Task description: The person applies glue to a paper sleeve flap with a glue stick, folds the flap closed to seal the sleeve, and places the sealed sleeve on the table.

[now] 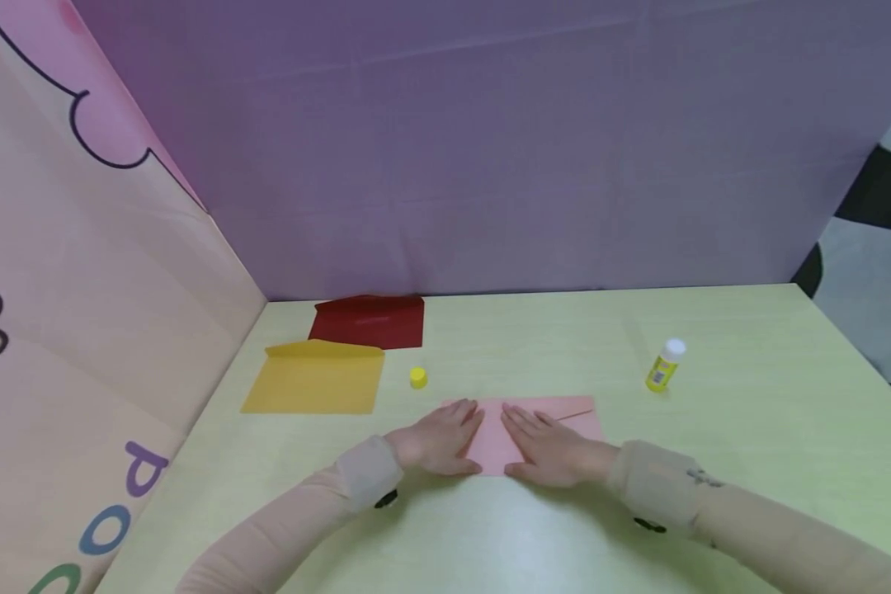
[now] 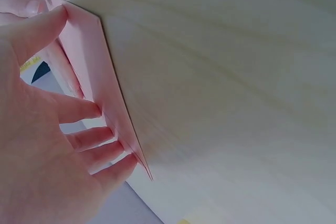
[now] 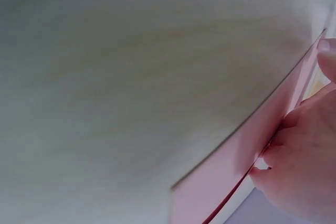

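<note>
A purple backdrop (image 1: 490,148) rises behind the pale tabletop (image 1: 505,540), and the pink envelope (image 1: 493,450) lies on this near the person, beneath both hands. The left hand (image 1: 441,441) covers its left end and the right hand (image 1: 553,450) lies right of its middle; in each, the grip is extended rather than curled, fingertips pressing the paper, nothing clasped. The flap (image 1: 570,405) is folded down along the far side, so the step in hand looks like pressing it to seal. Whether it has stuck cannot be told. The next move seems to call for even pressure outward along the flap's edge, without letting the envelope slide. The glue (image 1: 665,365) stands apart to the right; the yellow cap (image 1: 418,378), probably its own, sits near the yellow envelope (image 1: 315,384), with the red envelope (image 1: 374,322) behind that.
</note>
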Available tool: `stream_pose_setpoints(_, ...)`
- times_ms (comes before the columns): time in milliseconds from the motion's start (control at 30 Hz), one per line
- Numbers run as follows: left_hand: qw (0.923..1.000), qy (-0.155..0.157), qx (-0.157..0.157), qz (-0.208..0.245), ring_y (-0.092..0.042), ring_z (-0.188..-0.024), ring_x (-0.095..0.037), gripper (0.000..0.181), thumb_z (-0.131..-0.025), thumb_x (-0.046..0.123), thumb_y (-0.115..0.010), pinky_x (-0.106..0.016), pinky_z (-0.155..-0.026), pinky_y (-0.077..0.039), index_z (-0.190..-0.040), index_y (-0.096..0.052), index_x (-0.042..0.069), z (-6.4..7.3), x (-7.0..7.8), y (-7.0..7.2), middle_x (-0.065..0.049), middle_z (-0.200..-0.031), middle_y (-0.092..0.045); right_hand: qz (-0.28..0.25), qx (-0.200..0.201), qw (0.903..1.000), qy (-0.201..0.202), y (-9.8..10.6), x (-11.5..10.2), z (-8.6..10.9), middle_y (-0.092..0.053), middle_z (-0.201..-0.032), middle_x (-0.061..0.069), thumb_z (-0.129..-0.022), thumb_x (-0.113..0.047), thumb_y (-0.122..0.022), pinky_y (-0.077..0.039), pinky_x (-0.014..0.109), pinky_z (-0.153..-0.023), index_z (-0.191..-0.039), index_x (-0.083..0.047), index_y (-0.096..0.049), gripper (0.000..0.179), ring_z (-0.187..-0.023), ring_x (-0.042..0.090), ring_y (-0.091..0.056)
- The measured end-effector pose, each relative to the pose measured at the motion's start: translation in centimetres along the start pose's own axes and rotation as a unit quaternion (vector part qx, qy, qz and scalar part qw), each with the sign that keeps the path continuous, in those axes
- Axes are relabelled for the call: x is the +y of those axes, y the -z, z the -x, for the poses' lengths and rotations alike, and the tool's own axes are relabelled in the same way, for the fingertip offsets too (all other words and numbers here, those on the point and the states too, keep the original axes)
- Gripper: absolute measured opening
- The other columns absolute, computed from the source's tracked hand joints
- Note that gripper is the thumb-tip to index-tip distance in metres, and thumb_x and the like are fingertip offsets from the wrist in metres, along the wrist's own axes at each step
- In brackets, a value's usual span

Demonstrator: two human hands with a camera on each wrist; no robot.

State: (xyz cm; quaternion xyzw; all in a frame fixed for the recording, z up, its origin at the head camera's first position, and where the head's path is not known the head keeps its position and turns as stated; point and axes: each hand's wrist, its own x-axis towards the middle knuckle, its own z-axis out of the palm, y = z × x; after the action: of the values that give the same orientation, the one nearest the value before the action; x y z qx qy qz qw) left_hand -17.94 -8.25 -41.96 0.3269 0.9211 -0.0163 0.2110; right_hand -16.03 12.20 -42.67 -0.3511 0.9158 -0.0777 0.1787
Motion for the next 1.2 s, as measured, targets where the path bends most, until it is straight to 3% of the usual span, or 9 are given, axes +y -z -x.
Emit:
stream_pose_setpoints(500,1.0,0.006,0.0,-0.007,-0.012,-0.134,-0.02,0.077,-0.083,0.053,-0.049,-0.034,-0.107,-0.017,-0.141,-0.019,0.011,-0.2,0.0,-0.1,-0.007,-0.147,-0.013,-0.017,0.031,0.9993,0.013,-0.5,2.0,1.8,-0.011,-0.145,0.019,-0.091,-0.043,-0.039,-0.014,0.046,-0.106,-0.138,0.006,-0.018,0.07,-0.133,0.031,-0.012)
stream_pose_setpoints(867,0.9998,-0.01,0.008,-0.015,-0.013,-0.134,-0.021,0.077,-0.085,0.052,-0.048,-0.033,-0.107,-0.017,-0.141,-0.019,0.009,0.1,0.0,-0.1,-0.009,-0.147,-0.013,-0.027,0.025,0.9993,-0.008,-0.7,3.1,2.9,-0.009,-0.145,0.018,-0.093,-0.04,-0.038,-0.013,0.046,-0.106,-0.138,0.005,-0.017,0.067,-0.133,0.031,-0.009)
stream_pose_setpoints(1200,0.9999,0.0,0.006,-0.014,-0.012,-0.134,-0.019,0.075,-0.084,0.051,-0.049,-0.033,-0.107,-0.018,-0.141,-0.02,0.011,0.2,0.1,-0.1,-0.005,-0.147,-0.014,-0.03,0.03,0.999,-0.017,-0.3,3.6,3.6,-0.011,-0.144,0.021,-0.093,-0.033,-0.042,-0.016,0.047,-0.105,-0.137,0.007,-0.019,0.063,-0.132,0.033,-0.012)
